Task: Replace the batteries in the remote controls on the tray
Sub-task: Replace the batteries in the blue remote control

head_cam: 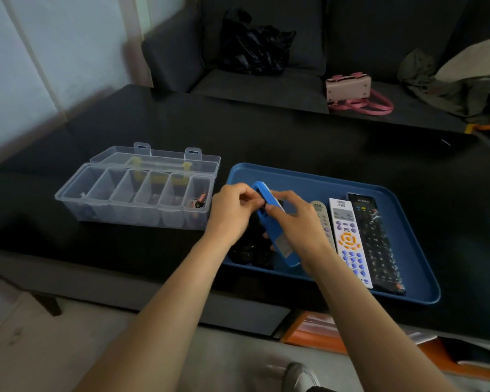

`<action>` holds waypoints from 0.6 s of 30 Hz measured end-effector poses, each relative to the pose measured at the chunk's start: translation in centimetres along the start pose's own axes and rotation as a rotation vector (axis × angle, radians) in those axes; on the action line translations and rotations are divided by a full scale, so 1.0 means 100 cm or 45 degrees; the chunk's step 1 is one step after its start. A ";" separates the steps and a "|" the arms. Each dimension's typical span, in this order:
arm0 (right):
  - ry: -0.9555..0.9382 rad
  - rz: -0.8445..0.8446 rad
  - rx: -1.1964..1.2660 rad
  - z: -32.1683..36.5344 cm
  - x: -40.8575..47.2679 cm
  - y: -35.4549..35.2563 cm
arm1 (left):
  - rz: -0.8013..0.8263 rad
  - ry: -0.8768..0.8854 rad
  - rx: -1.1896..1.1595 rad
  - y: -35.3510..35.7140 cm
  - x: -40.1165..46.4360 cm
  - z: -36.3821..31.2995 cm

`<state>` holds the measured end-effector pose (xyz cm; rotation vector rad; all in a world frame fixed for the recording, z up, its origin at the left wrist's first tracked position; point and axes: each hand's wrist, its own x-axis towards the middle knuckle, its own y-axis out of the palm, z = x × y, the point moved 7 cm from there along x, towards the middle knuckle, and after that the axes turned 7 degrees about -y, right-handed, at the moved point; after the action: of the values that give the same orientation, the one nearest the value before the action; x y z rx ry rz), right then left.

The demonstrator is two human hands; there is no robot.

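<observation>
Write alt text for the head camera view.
Both hands, left hand and right hand, grip a blue-cased remote control above a blue plastic tray holding three more remotes. A clear compartmented plastic box, lid open, sits left on the black table.

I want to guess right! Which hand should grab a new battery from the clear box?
Probably the left hand. It is nearer the clear box, whose batteries lie in the end compartment closest to it. The right hand grips the blue remote over the tray.
</observation>
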<state>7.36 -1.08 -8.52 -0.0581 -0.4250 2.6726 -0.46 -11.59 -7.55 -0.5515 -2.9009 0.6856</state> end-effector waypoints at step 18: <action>0.112 0.066 0.285 -0.007 -0.008 -0.002 | -0.097 0.232 0.182 -0.008 -0.008 -0.023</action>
<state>8.22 -1.01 -9.16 -0.1206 -0.0959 2.7384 0.48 -11.65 -5.13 -0.4581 -2.6642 0.7807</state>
